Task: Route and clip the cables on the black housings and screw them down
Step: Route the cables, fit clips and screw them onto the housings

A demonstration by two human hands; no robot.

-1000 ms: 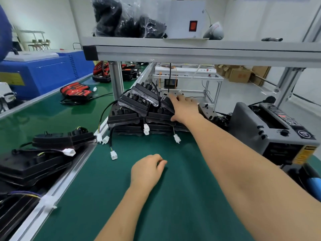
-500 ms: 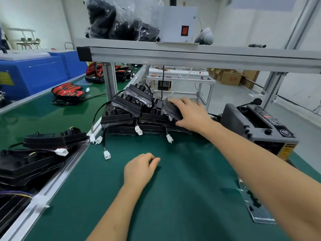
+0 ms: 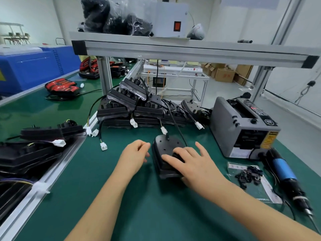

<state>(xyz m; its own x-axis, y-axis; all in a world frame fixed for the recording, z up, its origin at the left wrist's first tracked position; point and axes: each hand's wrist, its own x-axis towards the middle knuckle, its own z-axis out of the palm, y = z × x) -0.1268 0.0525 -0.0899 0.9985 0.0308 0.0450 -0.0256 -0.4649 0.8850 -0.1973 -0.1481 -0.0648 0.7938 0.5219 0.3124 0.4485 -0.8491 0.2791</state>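
The black housing [image 3: 163, 145] lies on the green mat [image 3: 104, 197], its cable [image 3: 175, 124] running toward the stacked housings [image 3: 121, 103] at 12 o'clock. The right hand [image 3: 192, 164] rests on it, fingers spread. The left hand [image 3: 133, 155], loosely curled and empty, sits at its 9 o'clock.

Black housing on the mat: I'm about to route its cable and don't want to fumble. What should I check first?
1. Placed: ok, the housing lies on the green mat.
2. Steadied: ok, the right hand rests on it; the left hand beside it holds nothing.
3. Free: cannot tell, the cable runs back toward the pile of housings.
4. Small parts in reach: ok, the bag of black parts lies at right.
5. Tool in reach: ok, the screwdriver lies at right, untouched.
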